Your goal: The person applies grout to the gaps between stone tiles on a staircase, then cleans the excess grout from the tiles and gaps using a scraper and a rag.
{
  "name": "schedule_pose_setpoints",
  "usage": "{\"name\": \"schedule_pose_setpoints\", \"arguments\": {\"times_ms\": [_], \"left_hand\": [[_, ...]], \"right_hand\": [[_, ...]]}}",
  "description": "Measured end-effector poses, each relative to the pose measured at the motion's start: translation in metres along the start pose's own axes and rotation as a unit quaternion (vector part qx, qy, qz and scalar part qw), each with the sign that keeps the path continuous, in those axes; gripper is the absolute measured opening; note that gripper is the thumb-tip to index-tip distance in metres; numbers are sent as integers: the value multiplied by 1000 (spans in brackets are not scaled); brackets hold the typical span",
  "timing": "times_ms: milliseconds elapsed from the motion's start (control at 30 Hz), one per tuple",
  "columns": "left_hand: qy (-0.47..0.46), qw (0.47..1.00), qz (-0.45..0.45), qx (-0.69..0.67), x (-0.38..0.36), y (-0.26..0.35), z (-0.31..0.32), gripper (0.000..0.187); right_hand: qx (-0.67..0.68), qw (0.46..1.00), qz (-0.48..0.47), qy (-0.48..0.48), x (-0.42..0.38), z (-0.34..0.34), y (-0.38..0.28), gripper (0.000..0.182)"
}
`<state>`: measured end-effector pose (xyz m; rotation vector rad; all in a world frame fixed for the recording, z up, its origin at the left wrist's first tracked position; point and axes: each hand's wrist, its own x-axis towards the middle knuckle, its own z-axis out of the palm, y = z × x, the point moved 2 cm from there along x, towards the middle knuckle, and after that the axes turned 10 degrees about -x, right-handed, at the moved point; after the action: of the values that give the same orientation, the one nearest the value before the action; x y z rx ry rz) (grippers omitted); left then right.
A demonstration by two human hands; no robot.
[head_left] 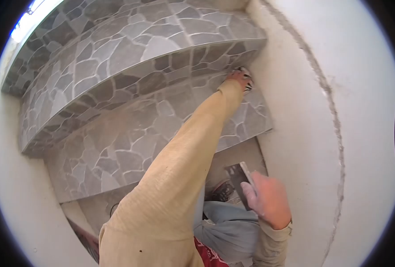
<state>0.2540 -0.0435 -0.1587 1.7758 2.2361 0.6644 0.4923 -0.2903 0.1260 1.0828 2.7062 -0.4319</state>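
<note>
My left arm stretches forward to the inner corner of a stone-patterned stair tread, beside the right wall. My left hand (235, 77) is closed on a crumpled black-and-white striped cloth (248, 83), pressed low against the corner where tread, riser and wall meet. The fingertips are partly hidden by the cloth. Nearer my body, my right hand (271, 198) grips a flat trowel (239, 183) with a dark rectangular blade and a pale edge. The trowel is held in the air above the floor by my knee, tilted, apart from the steps.
Curved steps with grey stone-pattern tiles (130, 120) rise ahead and to the left. A pale wall (300, 133) with a rough grey crack-like strip (331, 102) stands close on the right. My bent leg in jeans (228, 227) and a dark shoe (222, 191) are below.
</note>
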Motion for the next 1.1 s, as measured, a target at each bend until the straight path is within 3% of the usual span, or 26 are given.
{"name": "schedule_pose_setpoints", "arguments": {"times_ms": [67, 100, 200, 233, 267, 300, 333, 367, 433, 467, 500, 567, 633, 700, 767, 833, 867, 933, 1000, 1033, 1100], "left_hand": [[-119, 993, 15, 16, -24, -12, -47, 62], [-119, 993, 1, 25, -47, -39, -58, 62], [3, 996, 75, -55, -174, -142, -97, 75], [94, 989, 102, 41, -221, -209, -85, 78], [85, 992, -16, 91, -286, -216, -127, 57], [42, 990, -84, 109, -340, -247, -161, 53], [68, 986, -62, 139, -397, -294, -178, 50], [37, 976, -189, 102, -421, -293, -214, 53], [-34, 894, -442, 71, -472, -285, -289, 59], [-32, 883, -464, 64, -481, -276, -312, 56], [-30, 883, -464, 60, -473, -258, -323, 56], [103, 956, -273, -22, -430, -201, -317, 55], [148, 981, -82, -92, -362, -150, -276, 58], [98, 981, 0, -167, -285, -100, -210, 68], [62, 992, -16, -112, -234, -44, -148, 68], [-81, 993, -43, -77, -204, -3, -102, 62], [-84, 992, -38, -80, -212, -5, -85, 62], [9, 994, 104, -23, -259, -12, -48, 59], [40, 976, 203, -66, -330, -76, -55, 62], [44, 984, 160, -65, -376, -111, -91, 60], [90, 995, -31, -18, -481, -233, -160, 40]], "right_hand": [[8, 1000, -22, -11, 6, 8, -5, 24], [5, 1000, -28, -11, 11, 10, -7, 24], [-1, 998, -49, -27, 11, 19, -14, 24], [8, 998, -52, -29, 9, 20, -13, 24], [11, 998, -51, -42, 9, 21, -13, 24], [16, 997, -50, -56, 6, 22, -16, 24], [21, 997, -51, -60, 1, 22, -20, 24], [6, 997, -54, -46, -3, 17, -23, 24], [-12, 998, -56, -19, -1, 8, -27, 25], [11, 999, -44, -15, -3, 5, -26, 26], [32, 999, -35, -13, -2, 3, -26, 28], [42, 999, -29, 16, 2, 2, -22, 28], [45, 997, -22, 52, 10, -1, -18, 29], [119, 986, 33, 114, 18, -1, -13, 28], [98, 985, 41, 136, 30, 8, 11, 28], [85, 982, 57, 159, 38, 17, 25, 28], [96, 978, 56, 176, 42, 18, 30, 28], [113, 974, 64, 185, 41, 23, 33, 28], [111, 976, 75, 172, 35, 24, 32, 28], [116, 975, 87, 170, 32, 24, 39, 28], [124, 980, 80, 135, 23, 28, 48, 28]]}}
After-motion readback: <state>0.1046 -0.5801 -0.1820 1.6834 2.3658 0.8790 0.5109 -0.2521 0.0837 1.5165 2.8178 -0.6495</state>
